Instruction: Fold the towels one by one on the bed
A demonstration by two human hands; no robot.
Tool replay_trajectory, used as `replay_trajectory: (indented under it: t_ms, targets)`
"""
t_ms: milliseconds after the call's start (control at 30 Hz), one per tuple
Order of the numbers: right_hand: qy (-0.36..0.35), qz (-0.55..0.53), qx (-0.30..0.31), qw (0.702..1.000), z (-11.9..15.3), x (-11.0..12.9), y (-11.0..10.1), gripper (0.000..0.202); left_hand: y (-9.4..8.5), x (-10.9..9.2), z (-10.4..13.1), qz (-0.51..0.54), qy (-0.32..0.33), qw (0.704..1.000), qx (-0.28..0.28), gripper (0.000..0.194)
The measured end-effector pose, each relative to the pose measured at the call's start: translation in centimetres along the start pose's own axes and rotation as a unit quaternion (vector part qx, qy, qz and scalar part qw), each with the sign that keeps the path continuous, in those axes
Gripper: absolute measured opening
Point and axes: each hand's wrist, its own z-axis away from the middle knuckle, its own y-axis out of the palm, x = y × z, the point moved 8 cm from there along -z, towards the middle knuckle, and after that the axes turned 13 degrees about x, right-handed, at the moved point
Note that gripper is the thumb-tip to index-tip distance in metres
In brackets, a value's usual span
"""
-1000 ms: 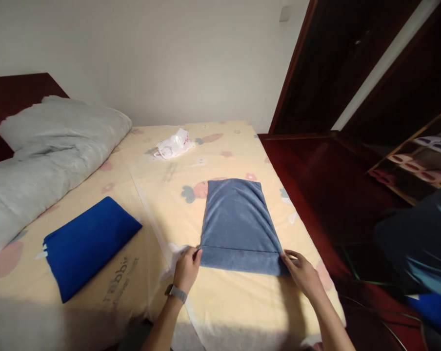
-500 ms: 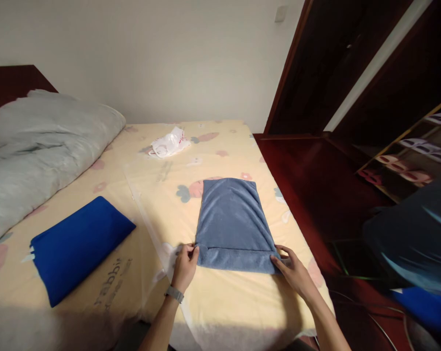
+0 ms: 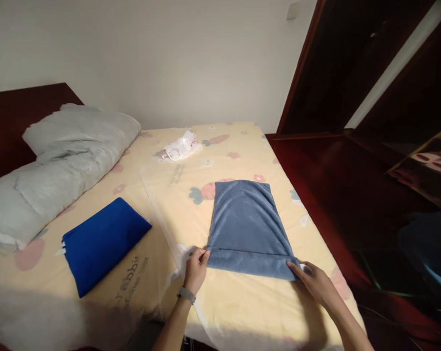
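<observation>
My left hand [image 3: 195,268] pinches the near left corner of the grey-blue towel [image 3: 247,222], thumb and fingers closed on the folded hem, and my right hand [image 3: 314,282] has its fingertips on the near right corner; I cannot tell whether they actually grip the cloth or only press on it. The towel lies flat between my two hands and stretches away from them across the yellow bedsheet [image 3: 242,312] (the one with the carrot print), its far edge well beyond my fingers. Off to the left of my left hand lies a folded dark blue cloth [image 3: 103,241], well apart from the towel. Farther out past it is a grey pillow [image 3: 59,161], and straight ahead beyond the towel sits a crumpled white plastic bag [image 3: 182,145].
</observation>
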Motion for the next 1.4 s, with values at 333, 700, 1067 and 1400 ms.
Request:
replay_trajectory:
  t_ms: [333, 700, 1067, 1400]
  targets:
    - [0.017, 0.035, -0.035, 0.999, 0.5, -0.5, -0.4, 0.06, 0.5, -1.0, 0.6, -0.061, -0.008, 0.998, 0.016, 0.039]
    - [-0.027, -0.03, -0.009, 0.999, -0.6, -1.1, -0.3, 0.06, 0.4, -0.4, 0.5, -0.034, 0.003, 0.999, 0.003, 0.032]
    - [-0.008, -0.012, -0.075, 0.997, 0.0, -1.9, -0.7, 0.05, 0.2, 0.3, 1.3, 0.007, 0.018, 1.0, 0.003, 0.028]
    - [-0.079, -0.133, 0.018, 0.988, 1.2, -0.8, -0.5, 0.042, 0.2, 0.1, 1.2, -0.012, 0.094, 0.988, 0.119, 0.043]
